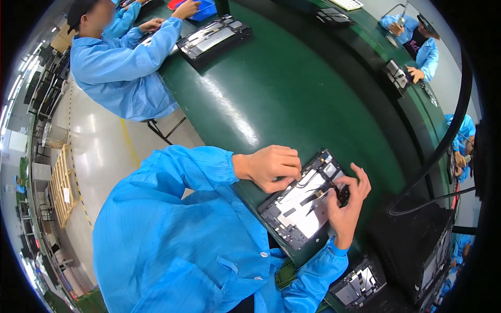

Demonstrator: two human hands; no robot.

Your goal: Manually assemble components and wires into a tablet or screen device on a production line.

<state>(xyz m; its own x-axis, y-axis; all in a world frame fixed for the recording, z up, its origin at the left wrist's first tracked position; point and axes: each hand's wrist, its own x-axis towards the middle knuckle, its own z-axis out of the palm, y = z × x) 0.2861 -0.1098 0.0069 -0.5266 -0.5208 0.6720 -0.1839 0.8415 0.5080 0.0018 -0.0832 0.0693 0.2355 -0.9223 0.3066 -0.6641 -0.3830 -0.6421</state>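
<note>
An opened tablet (292, 213) lies slanted on the green bench before me, its silver plates, black strips and circuit parts bare. My left hand (272, 168) has its fingers curled, thumb and fingertips gripping the tablet's upper left edge. Over the tablet's right side is my right hand (350, 204), thumb and index finger bent toward each other around a small black part (342, 195). Its other fingers stick out past the edge. What kind of part it is cannot be made out, being partly behind the fingers.
Another opened tablet (360, 284) lies at the lower right, near a dark box-like stand (404, 245) and black cables (433, 201). Farther up the bench (271, 78) is a stack of opened tablets (214, 39), beside a co-worker in blue (125, 62). More co-workers sit across at the right.
</note>
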